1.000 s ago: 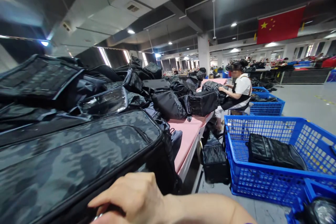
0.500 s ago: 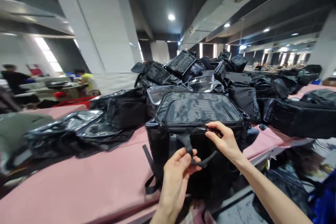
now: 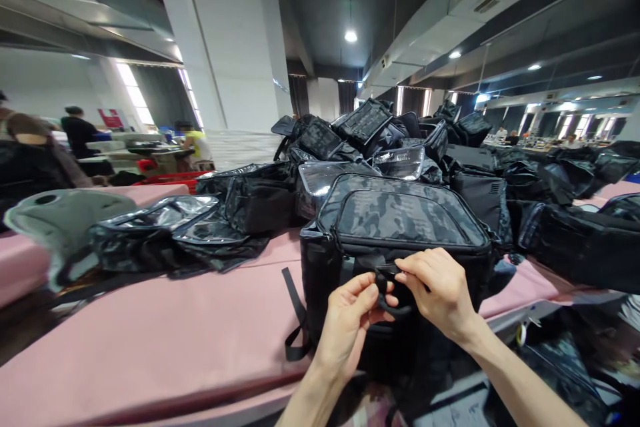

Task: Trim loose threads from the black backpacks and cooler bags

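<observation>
The left hand [image 3: 350, 320] and right hand [image 3: 440, 293] are both pinching the webbing handle [image 3: 385, 275] of the camouflage bag [image 3: 400, 213], which is sitting at six o'clock on the pink table [image 3: 175, 333]. Holding the webbing flat and untwisted seems wise.

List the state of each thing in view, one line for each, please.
camouflage bag: upright at the pink table edge, top closed
handle strap: pinched by both hands
left hand: shut on handle strap
right hand: shut on handle strap
side strap: hanging loose
pile of black bags: heaped behind the camouflage bag
</observation>
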Available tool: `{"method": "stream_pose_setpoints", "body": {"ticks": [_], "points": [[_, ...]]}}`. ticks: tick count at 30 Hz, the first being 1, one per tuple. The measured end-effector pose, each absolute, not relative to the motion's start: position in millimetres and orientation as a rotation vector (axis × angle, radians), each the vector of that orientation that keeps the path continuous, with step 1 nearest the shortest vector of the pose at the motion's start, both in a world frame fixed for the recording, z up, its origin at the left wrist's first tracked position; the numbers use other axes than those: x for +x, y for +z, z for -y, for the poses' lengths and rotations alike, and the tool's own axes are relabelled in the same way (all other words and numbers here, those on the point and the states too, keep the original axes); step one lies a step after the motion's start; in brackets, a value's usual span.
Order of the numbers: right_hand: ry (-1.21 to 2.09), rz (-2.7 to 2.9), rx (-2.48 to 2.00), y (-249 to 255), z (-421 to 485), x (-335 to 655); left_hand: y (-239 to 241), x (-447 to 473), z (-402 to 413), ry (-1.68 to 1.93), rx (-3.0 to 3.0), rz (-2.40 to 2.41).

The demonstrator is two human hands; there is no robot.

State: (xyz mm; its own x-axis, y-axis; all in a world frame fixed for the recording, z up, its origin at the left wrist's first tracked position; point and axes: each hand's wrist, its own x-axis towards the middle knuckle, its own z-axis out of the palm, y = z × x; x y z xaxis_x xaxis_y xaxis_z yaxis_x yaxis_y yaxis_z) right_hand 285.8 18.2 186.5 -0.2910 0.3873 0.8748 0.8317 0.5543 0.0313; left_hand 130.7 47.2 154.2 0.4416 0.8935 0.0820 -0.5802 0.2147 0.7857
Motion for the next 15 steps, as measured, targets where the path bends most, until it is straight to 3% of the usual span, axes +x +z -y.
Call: {"method": "stream_pose_setpoints", "body": {"ticks": [15], "points": [[-0.842,1.899,-0.992,187.2,-10.4,277.9,153.6,134.6,-46.5,1.037,0.805,-0.375]]}}
